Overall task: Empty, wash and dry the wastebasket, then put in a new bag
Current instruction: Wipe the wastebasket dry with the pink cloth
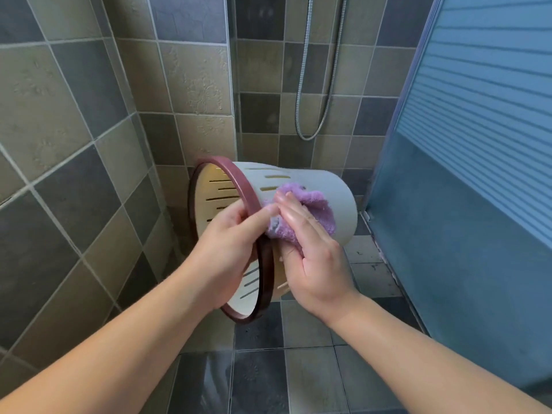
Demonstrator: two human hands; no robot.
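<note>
A white slotted wastebasket (pixel 325 186) with a dark red rim (pixel 239 186) is held on its side in the air, its mouth facing left and its base to the right. My left hand (pixel 227 249) grips the rim at the near side, thumb over the outside. My right hand (pixel 313 258) presses a purple cloth (pixel 310 210) flat against the basket's outer wall. The inside of the basket looks empty, with no bag in it.
A tiled wall stands close on the left and behind the basket. A metal shower hose (pixel 313 127) loops down the back wall. A blue frosted shower door (pixel 466 174) fills the right side. The grey tiled floor (pixel 260 380) below looks wet.
</note>
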